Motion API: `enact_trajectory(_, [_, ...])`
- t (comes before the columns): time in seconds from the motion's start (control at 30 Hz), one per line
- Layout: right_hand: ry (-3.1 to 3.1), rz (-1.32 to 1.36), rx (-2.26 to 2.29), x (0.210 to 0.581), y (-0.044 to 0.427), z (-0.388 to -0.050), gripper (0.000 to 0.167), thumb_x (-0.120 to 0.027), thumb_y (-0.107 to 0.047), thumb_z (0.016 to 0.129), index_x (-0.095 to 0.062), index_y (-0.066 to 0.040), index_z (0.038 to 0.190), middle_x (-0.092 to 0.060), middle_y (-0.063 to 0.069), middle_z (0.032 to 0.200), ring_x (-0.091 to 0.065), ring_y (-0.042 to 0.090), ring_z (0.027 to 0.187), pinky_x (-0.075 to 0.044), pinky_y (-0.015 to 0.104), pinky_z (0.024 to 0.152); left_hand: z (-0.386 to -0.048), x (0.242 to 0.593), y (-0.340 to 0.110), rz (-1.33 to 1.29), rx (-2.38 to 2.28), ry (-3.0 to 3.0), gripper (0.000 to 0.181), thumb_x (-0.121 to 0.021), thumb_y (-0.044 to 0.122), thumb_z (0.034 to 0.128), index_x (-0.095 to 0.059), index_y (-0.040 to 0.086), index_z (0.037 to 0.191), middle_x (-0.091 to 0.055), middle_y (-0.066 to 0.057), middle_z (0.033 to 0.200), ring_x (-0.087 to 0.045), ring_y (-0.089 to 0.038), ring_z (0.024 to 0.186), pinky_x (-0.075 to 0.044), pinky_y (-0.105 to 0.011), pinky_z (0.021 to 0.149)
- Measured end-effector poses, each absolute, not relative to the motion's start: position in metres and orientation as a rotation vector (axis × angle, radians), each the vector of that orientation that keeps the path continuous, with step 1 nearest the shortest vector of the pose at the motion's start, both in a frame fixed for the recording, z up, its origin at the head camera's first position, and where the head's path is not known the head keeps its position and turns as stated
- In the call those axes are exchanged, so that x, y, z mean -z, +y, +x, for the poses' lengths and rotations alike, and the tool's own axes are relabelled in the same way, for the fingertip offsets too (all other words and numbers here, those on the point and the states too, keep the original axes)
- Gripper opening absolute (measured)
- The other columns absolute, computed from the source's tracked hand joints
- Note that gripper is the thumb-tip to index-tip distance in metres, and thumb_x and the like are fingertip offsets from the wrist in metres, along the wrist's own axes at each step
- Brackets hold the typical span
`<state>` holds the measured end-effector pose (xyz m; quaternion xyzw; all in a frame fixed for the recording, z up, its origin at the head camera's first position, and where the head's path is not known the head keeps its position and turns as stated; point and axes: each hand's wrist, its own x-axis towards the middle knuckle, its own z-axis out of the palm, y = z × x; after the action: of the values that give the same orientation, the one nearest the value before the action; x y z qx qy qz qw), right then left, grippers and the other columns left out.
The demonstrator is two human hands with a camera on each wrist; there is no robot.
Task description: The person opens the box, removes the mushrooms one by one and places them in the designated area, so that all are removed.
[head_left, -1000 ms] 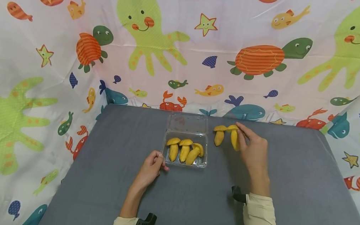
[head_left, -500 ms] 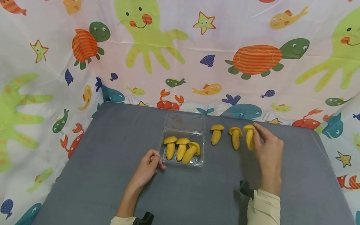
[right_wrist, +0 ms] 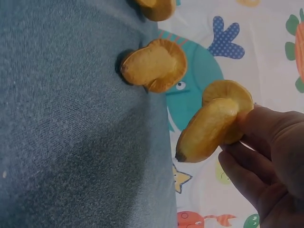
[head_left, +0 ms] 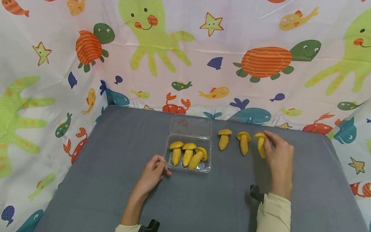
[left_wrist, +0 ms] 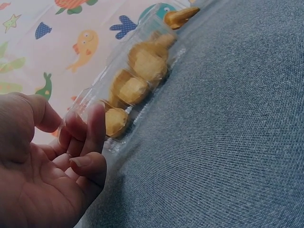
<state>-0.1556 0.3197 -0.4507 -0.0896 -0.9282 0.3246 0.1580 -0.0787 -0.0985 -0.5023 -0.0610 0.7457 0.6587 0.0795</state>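
My right hand (head_left: 279, 153) pinches a yellow mushroom (head_left: 260, 144) by its cap, near the table's back edge. In the right wrist view the thumb and fingers hold that mushroom (right_wrist: 209, 126), its stem tip free. Two more mushrooms lie in a row to its left, a nearer one (head_left: 243, 143) and a farther one (head_left: 224, 139). A clear plastic box (head_left: 205, 168) stands with its lid tipped back, and three mushrooms (head_left: 188, 155) lie inside. My left hand (head_left: 152, 174) pinches the box's front left corner between thumb and forefinger; the other fingers curl loosely.
A grey cloth covers the table (head_left: 203, 213). Behind and at both sides hangs a white curtain (head_left: 189, 68) printed with sea animals. A dark wrist mount (head_left: 256, 193) sits on the right forearm, and another mount (head_left: 149, 229) on the left.
The right hand has moved to the right with the mushroom, then slightly down. A second loose mushroom now shows on the table where the hand was. The left hand stays at the box.
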Motion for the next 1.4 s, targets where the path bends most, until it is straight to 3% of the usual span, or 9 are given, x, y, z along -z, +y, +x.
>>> enact_trajectory(0.23, [-2.671,-0.277,-0.914,0.455,0.326,-0.161,0.031,-0.065,-0.013,0.104,-0.072,-0.006,0.134,-0.073,0.022,0.127,-0.067,0.046,0.122,-0.052,0.060,0.101,-0.079,0.503,-0.097,-0.193,-1.980,2.222,0.012,-0.049,0.014,0.1103,-0.057,0.004,0.108,-0.068,-0.017,0.091,-0.073,-0.034,0.088,-0.042,-0.024,0.059])
enact_trajectory(0.6, [-2.697,-0.266,-0.865,0.467,0.333,-0.172,0.029,-0.065,-0.009,0.102,-0.073,0.000,0.128,-0.074,0.024,0.121,-0.069,0.046,0.114,-0.052,0.061,0.097,-0.078,0.504,-0.099,-0.154,-1.953,2.244,0.011,-0.049,0.012,0.1085,-0.056,0.006,0.104,-0.068,-0.010,0.086,-0.075,-0.024,0.084,-0.045,-0.024,0.061])
enact_trajectory(1.4, [-2.728,-0.348,-0.896,0.479,0.330,-0.189,0.026,-0.064,-0.008,0.103,-0.073,0.001,0.125,-0.074,0.024,0.118,-0.068,0.045,0.112,-0.050,0.060,0.098,-0.076,0.503,-0.101,-0.151,-1.954,2.226,0.012,-0.048,0.014,0.1099,-0.055,0.006,0.106,-0.067,-0.012,0.090,-0.074,-0.026,0.087,-0.044,-0.025,0.061])
